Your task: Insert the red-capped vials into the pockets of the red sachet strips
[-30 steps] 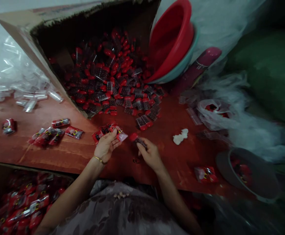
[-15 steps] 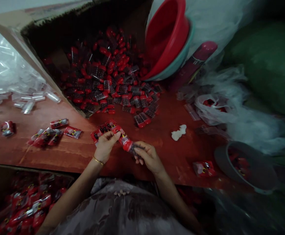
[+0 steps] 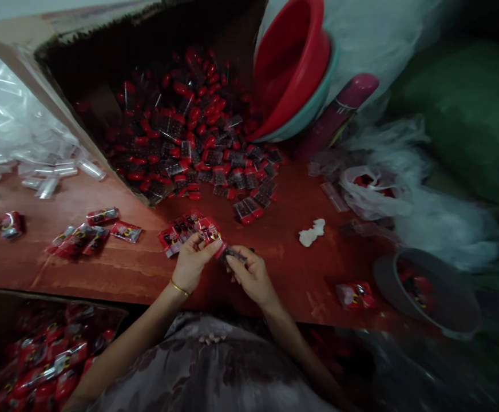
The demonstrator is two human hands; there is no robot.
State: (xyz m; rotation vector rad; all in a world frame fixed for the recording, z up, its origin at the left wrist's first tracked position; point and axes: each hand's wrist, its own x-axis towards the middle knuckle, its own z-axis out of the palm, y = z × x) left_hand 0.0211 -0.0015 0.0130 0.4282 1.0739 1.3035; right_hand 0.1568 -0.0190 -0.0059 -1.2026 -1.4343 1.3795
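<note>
Near the middle of the counter, from the head view, my left hand holds a fan of red printed packets, its grip closed on their near ends with the thumb laid across the top one. My right hand sits just beside it, fingers pinched narrow around a small dark tube with a red cap, whose capped end touches the mouth of the nearest packet. I judge the step in hand to be slipping that tube into the packet.

To do it well, I would keep the left thumb pulling the packet's lip open, line the tube up with the packet's length rather than across it, and push from the tube's tail with the right fingertips. The plastic looks slick and thin, so a skewed push could crumple the mouth or let the other packets slide out of the fan.

Far from the hands, a tipped cardboard box spills a heap of the same red-capped tubes onto the counter, and a red basin leans behind it. To the left lie filled packets and clear empty sleeves. To the right sit a white scrap, a grey bowl and one loose packet.
</note>
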